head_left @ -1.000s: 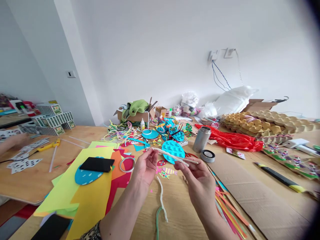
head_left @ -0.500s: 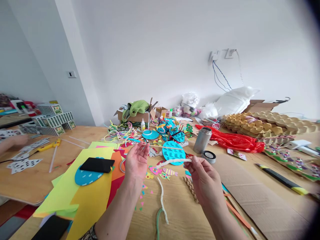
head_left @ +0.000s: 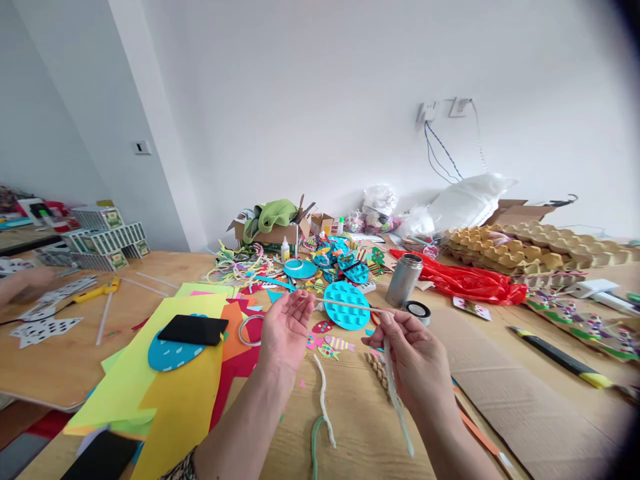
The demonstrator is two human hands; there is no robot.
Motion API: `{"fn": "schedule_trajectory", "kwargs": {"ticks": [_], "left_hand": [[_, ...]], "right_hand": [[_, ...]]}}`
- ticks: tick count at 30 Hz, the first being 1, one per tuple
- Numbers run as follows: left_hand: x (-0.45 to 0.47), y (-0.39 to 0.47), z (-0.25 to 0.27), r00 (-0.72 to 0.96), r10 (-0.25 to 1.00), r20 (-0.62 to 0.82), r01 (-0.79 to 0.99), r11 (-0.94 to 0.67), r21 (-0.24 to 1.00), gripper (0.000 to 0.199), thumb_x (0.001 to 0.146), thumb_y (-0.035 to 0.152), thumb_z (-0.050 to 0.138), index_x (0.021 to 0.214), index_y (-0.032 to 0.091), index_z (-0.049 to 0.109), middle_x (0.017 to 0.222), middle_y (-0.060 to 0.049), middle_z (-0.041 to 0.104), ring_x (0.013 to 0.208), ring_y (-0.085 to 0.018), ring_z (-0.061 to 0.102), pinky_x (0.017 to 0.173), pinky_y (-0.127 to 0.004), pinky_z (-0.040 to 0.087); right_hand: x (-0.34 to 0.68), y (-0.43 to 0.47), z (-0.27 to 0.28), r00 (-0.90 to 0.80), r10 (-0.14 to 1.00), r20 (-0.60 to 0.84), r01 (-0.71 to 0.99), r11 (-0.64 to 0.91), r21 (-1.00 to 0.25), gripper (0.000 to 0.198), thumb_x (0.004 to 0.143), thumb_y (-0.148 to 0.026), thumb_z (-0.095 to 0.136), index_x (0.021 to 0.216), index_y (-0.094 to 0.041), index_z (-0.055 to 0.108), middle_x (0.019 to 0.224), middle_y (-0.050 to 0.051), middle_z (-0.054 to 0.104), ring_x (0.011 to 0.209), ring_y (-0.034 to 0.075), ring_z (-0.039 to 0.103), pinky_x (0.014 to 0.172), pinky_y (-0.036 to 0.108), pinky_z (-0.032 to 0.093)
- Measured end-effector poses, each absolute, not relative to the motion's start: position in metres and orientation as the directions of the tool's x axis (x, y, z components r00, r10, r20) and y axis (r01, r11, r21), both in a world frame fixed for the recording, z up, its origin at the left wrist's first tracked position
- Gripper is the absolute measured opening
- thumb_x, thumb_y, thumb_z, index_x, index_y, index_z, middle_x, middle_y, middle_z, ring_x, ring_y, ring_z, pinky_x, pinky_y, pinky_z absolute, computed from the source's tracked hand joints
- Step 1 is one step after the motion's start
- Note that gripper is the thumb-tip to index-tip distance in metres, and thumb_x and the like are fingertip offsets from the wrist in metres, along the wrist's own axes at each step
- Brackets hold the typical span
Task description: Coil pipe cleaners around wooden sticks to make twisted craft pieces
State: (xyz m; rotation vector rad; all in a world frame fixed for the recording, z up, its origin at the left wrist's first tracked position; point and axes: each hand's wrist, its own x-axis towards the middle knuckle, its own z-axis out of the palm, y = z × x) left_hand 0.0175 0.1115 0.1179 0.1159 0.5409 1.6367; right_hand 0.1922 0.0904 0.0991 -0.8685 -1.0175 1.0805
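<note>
My left hand (head_left: 287,333) is turned palm up, its curled fingers holding one end of a thin pale stick (head_left: 350,305). The stick points across to my right hand (head_left: 413,353) and meets it near the thumb. Pinched in my right hand is a fuzzy white cord (head_left: 395,393), which hangs down toward the table. Between my forearms lies another white cord (head_left: 324,400), touching a green cord (head_left: 315,447). Behind the stick is a blue disc with raised bumps (head_left: 345,313). Small paper fish (head_left: 340,343) lie in front of the disc.
Coloured paper sheets (head_left: 185,400) with a black phone (head_left: 193,330) lie at left. At right are a metal flask (head_left: 404,280), a cardboard sheet (head_left: 520,400) and a utility knife (head_left: 560,357). Egg trays (head_left: 500,250) are stacked behind. Another person's hand (head_left: 25,283) is at far left.
The white cord in my right hand has swung from sideways to hanging down. My left hand has shifted slightly right, and the stick's far end now reaches my right hand.
</note>
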Motion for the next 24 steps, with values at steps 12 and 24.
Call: {"fn": "schedule_trajectory", "kwargs": {"ticks": [12, 24], "left_hand": [[0.023, 0.114, 0.109, -0.291, 0.945, -0.148, -0.585, -0.054, 0.809, 0.012, 0.076, 0.020, 0.057, 0.080, 0.011, 0.064, 0.096, -0.013, 0.066, 0.088, -0.022, 0.063, 0.074, -0.035, 0.052], [0.042, 0.080, 0.117, 0.193, 0.914, 0.358, 0.012, -0.367, 0.930, 0.019, 0.079, 0.026, 0.058, 0.092, 0.018, 0.070, 0.079, -0.006, 0.067, 0.070, -0.015, 0.061, 0.063, -0.024, 0.047]], "right_hand": [[0.203, 0.086, 0.110, 0.380, 0.868, 0.321, 0.019, 0.339, -0.941, 0.021, 0.082, -0.039, 0.059, 0.080, -0.018, 0.058, 0.055, -0.003, 0.058, 0.055, 0.012, 0.056, 0.055, 0.022, 0.046], [0.177, 0.071, 0.107, 0.026, 0.937, 0.347, 0.155, 0.339, -0.928, 0.021, 0.084, -0.038, 0.054, 0.080, -0.018, 0.058, 0.056, -0.001, 0.056, 0.052, 0.012, 0.052, 0.050, 0.022, 0.040]]}}
